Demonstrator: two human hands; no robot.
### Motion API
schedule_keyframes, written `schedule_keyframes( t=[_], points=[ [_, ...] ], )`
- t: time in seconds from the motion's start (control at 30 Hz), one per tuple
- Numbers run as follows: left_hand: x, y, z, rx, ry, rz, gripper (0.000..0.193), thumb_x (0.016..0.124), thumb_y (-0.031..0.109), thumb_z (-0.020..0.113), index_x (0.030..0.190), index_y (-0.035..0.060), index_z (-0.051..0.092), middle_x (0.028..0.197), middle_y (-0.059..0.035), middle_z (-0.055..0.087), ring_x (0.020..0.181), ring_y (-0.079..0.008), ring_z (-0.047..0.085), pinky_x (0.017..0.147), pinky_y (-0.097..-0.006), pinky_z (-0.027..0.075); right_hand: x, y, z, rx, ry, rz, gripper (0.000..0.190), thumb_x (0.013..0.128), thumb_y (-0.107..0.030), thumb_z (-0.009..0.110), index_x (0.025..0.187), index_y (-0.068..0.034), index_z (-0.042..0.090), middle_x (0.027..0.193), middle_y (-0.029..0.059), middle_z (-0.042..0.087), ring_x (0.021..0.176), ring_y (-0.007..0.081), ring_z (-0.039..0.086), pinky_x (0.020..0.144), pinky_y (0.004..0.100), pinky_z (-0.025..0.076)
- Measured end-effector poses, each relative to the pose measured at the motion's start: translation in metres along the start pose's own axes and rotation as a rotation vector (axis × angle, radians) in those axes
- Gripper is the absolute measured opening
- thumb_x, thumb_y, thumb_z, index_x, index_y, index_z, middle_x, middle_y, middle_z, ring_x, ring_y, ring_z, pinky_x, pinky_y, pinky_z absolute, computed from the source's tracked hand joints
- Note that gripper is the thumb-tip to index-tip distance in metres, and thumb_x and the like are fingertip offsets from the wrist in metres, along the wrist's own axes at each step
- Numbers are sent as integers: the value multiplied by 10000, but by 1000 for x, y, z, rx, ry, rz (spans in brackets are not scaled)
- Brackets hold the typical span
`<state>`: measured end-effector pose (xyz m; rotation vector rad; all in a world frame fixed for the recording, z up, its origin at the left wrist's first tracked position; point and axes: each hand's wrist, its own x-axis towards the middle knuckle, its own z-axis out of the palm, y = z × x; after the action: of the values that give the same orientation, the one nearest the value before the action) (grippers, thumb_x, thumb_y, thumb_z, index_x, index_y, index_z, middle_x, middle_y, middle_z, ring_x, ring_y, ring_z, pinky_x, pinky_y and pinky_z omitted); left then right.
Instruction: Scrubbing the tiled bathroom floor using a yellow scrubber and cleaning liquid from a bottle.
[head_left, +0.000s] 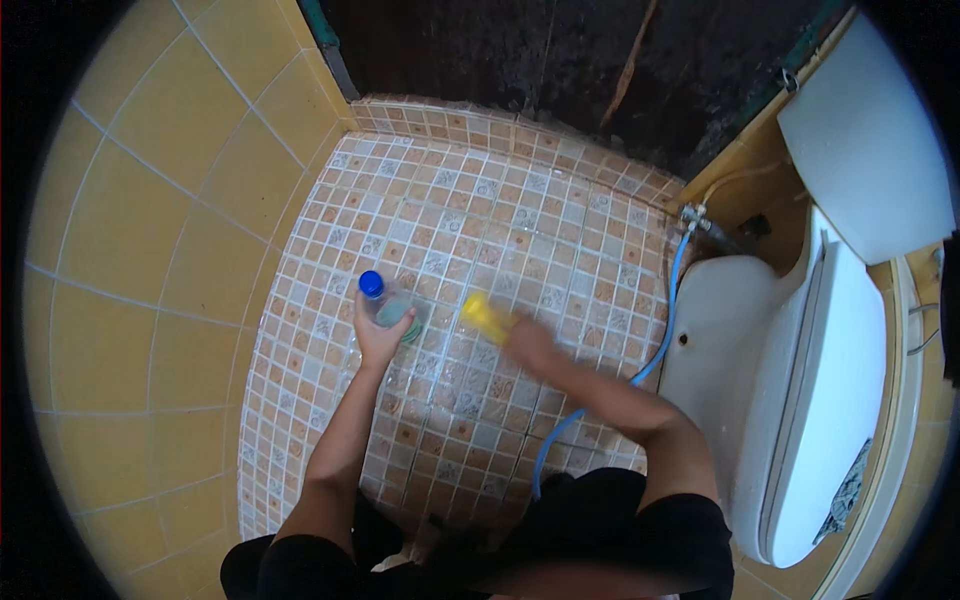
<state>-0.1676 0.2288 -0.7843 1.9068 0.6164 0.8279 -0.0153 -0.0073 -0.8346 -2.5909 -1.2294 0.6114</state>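
Observation:
My left hand (381, 337) is wrapped around a clear plastic bottle (373, 304) with a blue cap (371, 284) and some greenish contents low in it. To its right, my right hand (530, 346) grips a yellow object (484, 316), blurred by motion; its exact kind cannot be told. A gap lies between the bottle and the yellow object. Both are above the small-tiled floor (450, 225).
At the right stands a white toilet (825, 390) with its tank (870, 142). A blue hose (675, 292) runs from a metal valve (696, 218) under my right forearm. A yellow tiled wall (150, 300) rises at the left; a tiled ledge (480, 127) borders a dark door (570, 67).

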Motion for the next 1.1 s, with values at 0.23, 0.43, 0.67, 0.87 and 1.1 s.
schedule_keyframes(
  t=[0.23,0.43,0.67,0.87,1.1],
  points=[
    [8,-22,14,-100,94,-90,636,647,122,855,1167,26,500,1059,-98,611,984,-230,607,893,-363,474,76,108,-72,8,350,389,550,875,-304,628,1390,-213,458,1068,209,629,866,374,665,701,464,546],
    [-7,-39,23,-83,43,-106,623,661,104,853,1175,18,512,1087,-95,610,1011,-215,602,903,-350,477,121,117,-93,143,309,488,637,841,-333,657,1407,-173,412,1027,221,650,886,367,662,747,482,530],
    [-12,-47,32,-207,67,-180,581,662,103,858,1139,18,537,1073,-82,613,958,-197,609,868,-338,490,114,29,-36,-22,144,-91,634,854,-306,632,1446,-281,406,1133,246,592,1016,381,612,831,478,511],
    [-21,-55,31,-204,16,-177,604,673,57,823,1201,18,531,1156,-100,611,1050,-206,593,910,-339,476,114,149,-126,28,372,612,728,827,-356,686,1458,-187,365,965,217,625,849,355,645,708,475,526],
    [-28,-57,41,-18,22,-243,584,679,66,822,1195,40,549,1149,-68,613,1028,-179,584,887,-318,474,42,35,-43,-53,4,-203,624,819,-290,699,1394,-284,456,1048,211,600,924,382,618,771,464,528]
  ],
)
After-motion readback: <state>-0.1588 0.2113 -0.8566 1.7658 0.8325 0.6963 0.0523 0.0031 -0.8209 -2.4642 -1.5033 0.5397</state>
